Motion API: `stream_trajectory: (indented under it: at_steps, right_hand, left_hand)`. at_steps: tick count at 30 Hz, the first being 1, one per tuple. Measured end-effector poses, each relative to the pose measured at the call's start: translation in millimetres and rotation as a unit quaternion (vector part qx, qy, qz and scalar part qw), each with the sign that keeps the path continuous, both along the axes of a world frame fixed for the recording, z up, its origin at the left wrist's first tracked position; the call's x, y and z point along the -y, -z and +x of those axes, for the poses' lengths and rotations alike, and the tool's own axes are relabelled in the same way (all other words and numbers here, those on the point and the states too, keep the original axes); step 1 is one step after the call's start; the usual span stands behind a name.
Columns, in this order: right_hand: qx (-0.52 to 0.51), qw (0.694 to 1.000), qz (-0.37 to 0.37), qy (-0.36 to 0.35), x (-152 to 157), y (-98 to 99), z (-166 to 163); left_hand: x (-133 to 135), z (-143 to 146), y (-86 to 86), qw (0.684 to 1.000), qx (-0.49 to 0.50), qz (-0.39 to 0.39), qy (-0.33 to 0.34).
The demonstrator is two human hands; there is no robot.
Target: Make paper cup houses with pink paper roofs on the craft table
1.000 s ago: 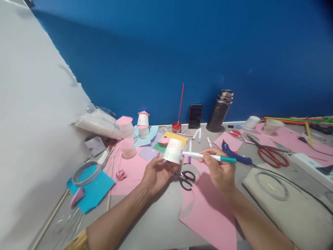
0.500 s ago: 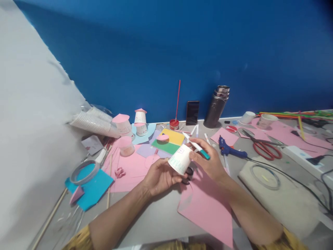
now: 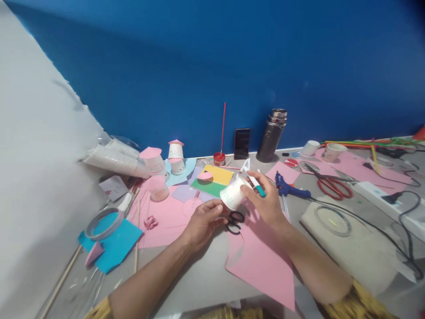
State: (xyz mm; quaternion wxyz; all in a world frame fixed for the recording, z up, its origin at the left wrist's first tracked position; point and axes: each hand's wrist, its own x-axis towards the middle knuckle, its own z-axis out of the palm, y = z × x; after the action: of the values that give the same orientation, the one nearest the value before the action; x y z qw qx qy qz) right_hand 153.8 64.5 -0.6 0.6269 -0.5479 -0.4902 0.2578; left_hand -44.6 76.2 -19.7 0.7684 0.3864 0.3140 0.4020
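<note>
My right hand (image 3: 265, 201) grips a small white paper cup (image 3: 233, 195) with green marks on it, tilted on its side, and also pinches a white marker with a teal cap (image 3: 254, 180) between its fingers. My left hand (image 3: 203, 221) hovers just below and left of the cup, fingers loosely curled, close to the cup's rim but apart from it. Black scissors (image 3: 234, 220) lie on the table right under both hands, on the edge of a pink paper sheet (image 3: 262, 266).
A stack of paper cups (image 3: 113, 159) lies at left, near decorated cups with pink lids (image 3: 152, 159). A blue glue gun (image 3: 290, 190), red scissors (image 3: 332, 186), a steel flask (image 3: 271, 135), a phone (image 3: 242, 143) and a tape ring (image 3: 102, 221) crowd the table.
My right hand swung the marker in from the right and took hold of the cup. My left hand let the cup go and dropped slightly below it.
</note>
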Motion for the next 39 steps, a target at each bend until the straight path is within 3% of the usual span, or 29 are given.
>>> stream_trajectory:
  at_steps: [4, 7, 11, 14, 23, 29, 32, 35, 39]
  right_hand:
    - [0.026, 0.999, 0.005, -0.018, 4, 1.3, -6]
    - [0.024, 0.998, 0.033, -0.042, 6, -1.2, -4]
    - [0.044, 0.997, 0.062, 0.001, 6, -3.3, 1]
    - [0.035, 0.997, 0.068, 0.027, 3, -1.1, 3]
    - [-0.033, 0.999, 0.034, -0.026, -7, 13.2, 7]
    - [-0.017, 1.0, 0.007, 0.019, -11, 13.4, 8]
    - [0.059, 0.996, 0.027, 0.06, -13, 3.7, 16]
    - [0.222, 0.971, 0.048, 0.081, -17, -6.0, 45]
    - [0.372, 0.923, -0.037, 0.093, -11, -4.0, 108]
  left_hand:
    - [-1, 2, -4.1, 1.0, 0.011, -0.011, -0.006]
    - [-8, -1, -8.4, 0.997, 0.045, -0.062, -0.03]
    - [-22, -11, -10.5, 0.975, 0.103, -0.179, -0.085]
    - [-30, -18, -10.8, 0.963, 0.154, -0.2, -0.092]
    - [-35, -28, -28.2, 0.917, 0.246, -0.292, -0.113]
    - [-40, -32, -31.3, 0.939, 0.198, -0.249, -0.133]
    - [-43, -34, -30.0, 0.949, 0.177, -0.221, -0.136]
    - [-47, -38, -29.6, 0.955, 0.161, -0.208, -0.133]
    - [-53, -42, -34.5, 0.961, 0.131, -0.212, -0.122]
